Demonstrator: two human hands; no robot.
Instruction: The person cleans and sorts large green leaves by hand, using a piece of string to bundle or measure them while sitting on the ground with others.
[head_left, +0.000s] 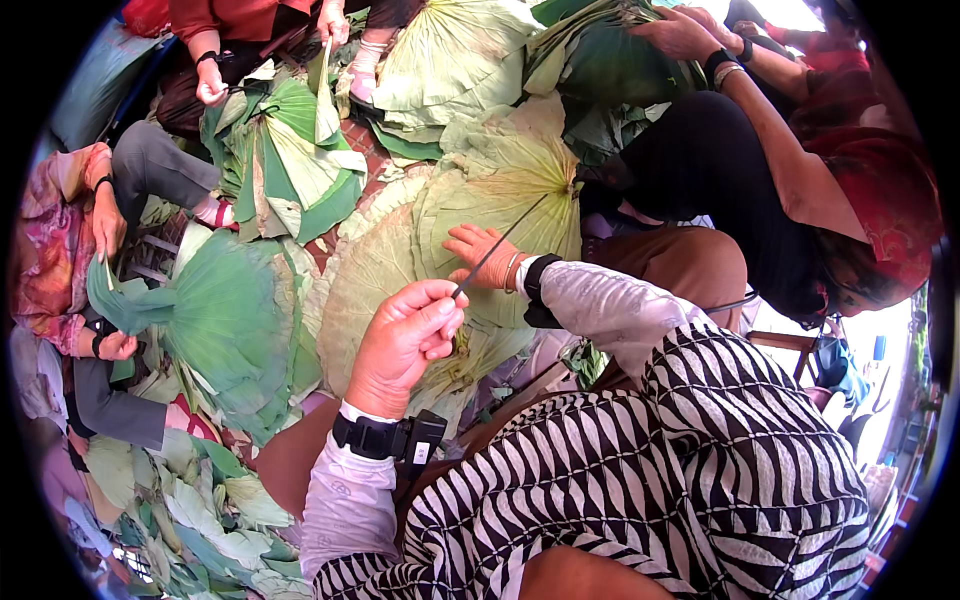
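My left hand (409, 334) pinches the end of a thin dark cord (504, 236) between thumb and forefinger, above the leaves. The cord stretches up and right, across my right hand, toward the gathered stem end of a fanned stack of large dried leaves, likely lotus leaves (502, 180). My right hand (484, 257) lies palm down on that stack, its fingers spread and pointing left. The pale yellow-green leaves overlap, with veins running to the gathered point. Both wrists wear black straps over light sleeves.
Around me several people handle leaves. A green leaf bundle (225, 307) lies at the left, another tied bundle (292, 157) at the upper left, a pale stack (450, 64) at the top. Loose leaves (217, 517) cover the lower left. A co-worker's dark-trousered knee (697, 142) is close at right.
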